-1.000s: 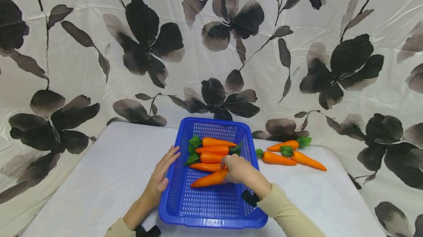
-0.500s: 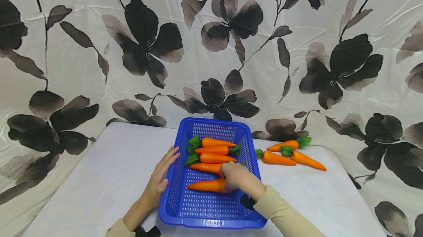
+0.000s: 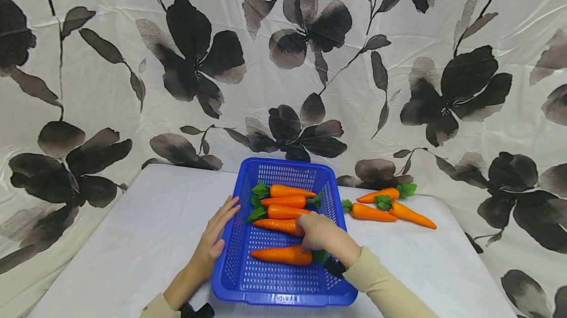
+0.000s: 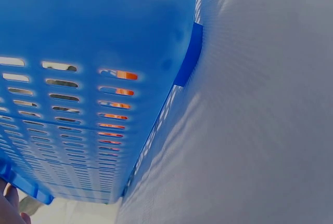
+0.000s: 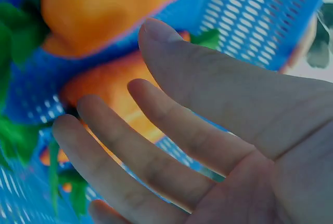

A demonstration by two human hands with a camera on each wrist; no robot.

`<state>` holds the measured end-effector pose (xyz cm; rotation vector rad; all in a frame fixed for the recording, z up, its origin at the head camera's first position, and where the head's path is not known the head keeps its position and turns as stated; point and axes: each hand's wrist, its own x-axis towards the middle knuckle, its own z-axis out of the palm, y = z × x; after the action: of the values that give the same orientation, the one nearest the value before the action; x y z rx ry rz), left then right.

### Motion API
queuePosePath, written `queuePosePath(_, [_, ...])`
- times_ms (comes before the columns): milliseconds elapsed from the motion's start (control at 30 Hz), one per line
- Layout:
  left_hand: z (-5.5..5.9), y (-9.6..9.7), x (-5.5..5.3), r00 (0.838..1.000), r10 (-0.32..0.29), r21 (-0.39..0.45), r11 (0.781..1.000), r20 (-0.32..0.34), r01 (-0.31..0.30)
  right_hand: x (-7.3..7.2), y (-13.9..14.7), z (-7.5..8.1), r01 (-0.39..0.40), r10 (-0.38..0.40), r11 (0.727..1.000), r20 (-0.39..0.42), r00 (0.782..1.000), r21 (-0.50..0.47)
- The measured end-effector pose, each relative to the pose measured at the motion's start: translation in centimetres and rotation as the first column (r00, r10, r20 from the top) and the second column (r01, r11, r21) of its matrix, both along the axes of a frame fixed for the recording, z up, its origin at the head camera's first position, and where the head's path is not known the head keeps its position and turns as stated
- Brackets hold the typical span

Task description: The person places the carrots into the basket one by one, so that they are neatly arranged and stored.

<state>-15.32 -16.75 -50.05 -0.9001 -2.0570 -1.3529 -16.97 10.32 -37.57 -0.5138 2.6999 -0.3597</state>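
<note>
A blue perforated plastic basket (image 3: 266, 278) stands in the middle of the table, holding several orange carrots with green leaves. Nearest its front lies one carrot (image 3: 282, 255), sideways and apart from the row behind. My right hand (image 3: 325, 237) is inside the basket, just behind that carrot; in the right wrist view its spread fingers (image 5: 156, 167) hold nothing and hover by another carrot (image 5: 112, 81). Outside the left wall, my left hand (image 3: 210, 249) rests with straight fingers against the basket rim. The left wrist view mostly shows the basket's side wall (image 4: 93, 21).
On the white table right of the basket lie three more carrots (image 3: 374, 213), close together. White cloth with dark flowers (image 3: 305, 37) hangs behind the table. Inside the basket, the back carrots (image 3: 290, 191) lie in a row across its width.
My right hand has brought the front carrot toward the basket's near end, laid it down and let go, then moved slightly back from it. The left hand has stayed in place.
</note>
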Motion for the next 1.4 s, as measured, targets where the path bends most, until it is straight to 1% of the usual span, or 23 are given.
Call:
queuePosePath(100, [0.0,0.0,0.0,1.000,0.004,-0.002,1.000,0.000,-0.004,-0.4,0.4,0.9,-0.007,0.007,0.999,-0.006,1.000,-0.039])
queuePosePath(233, [0.0,0.0,0.1,1.000,0.008,-0.002,1.000,0.002,-0.008,-0.8,1.4,2.2,-0.016,0.013,0.996,-0.034,0.999,-0.090])
queuePosePath(433, [0.1,0.0,0.1,1.000,0.002,0.001,1.000,-0.001,-0.002,-1.2,3.4,4.1,0.033,-0.046,0.982,-0.068,0.997,-0.187])
queuePosePath(567, [0.1,0.0,0.1,1.000,0.000,0.002,1.000,0.003,0.000,-1.6,5.4,5.2,0.015,-0.051,0.961,-0.124,0.991,-0.276])
queuePosePath(700, [0.1,0.0,0.1,1.000,-0.004,0.002,1.000,0.006,0.004,-1.8,7.8,5.9,-0.021,-0.056,0.924,-0.190,0.980,-0.382])
queuePosePath(833, [0.1,0.0,0.1,1.000,-0.004,0.002,1.000,0.003,0.004,-1.8,10.6,6.0,-0.035,-0.106,0.874,-0.259,0.960,-0.484])
queuePosePath(933, [0.1,0.0,0.2,1.000,-0.006,0.002,1.000,0.006,0.006,-1.8,12.8,5.7,-0.032,-0.170,0.831,-0.308,0.936,-0.555])
queuePosePath(1000, [0.1,0.0,0.2,1.000,-0.007,0.001,1.000,0.005,0.007,-1.7,14.2,5.3,-0.026,-0.223,0.804,-0.341,0.913,-0.594])
queuePosePath(1067, [0.0,0.0,0.1,1.000,-0.008,-0.001,1.000,0.005,0.008,-1.7,15.5,4.6,-0.017,-0.284,0.776,-0.374,0.883,-0.630])
queuePosePath(1167, [0.0,0.1,0.1,1.000,-0.007,-0.003,1.000,0.003,0.007,-1.7,17.2,2.9,-0.003,-0.384,0.725,-0.407,0.829,-0.689])
queuePosePath(1233, [0.0,0.1,0.1,1.000,-0.007,-0.004,1.000,0.002,0.007,-1.7,18.2,1.3,0.008,-0.450,0.671,-0.398,0.799,-0.742])
queuePosePath(1333, [0.0,0.1,0.2,1.000,-0.006,-0.001,1.000,-0.008,0.006,-1.7,19.4,-1.4,0.057,-0.545,0.593,-0.348,0.763,-0.803])
queuePosePath(1400, [0.0,0.1,0.2,1.000,-0.005,-0.002,1.000,-0.009,0.005,-1.6,20.1,-3.2,0.128,-0.606,0.548,-0.286,0.742,-0.827])
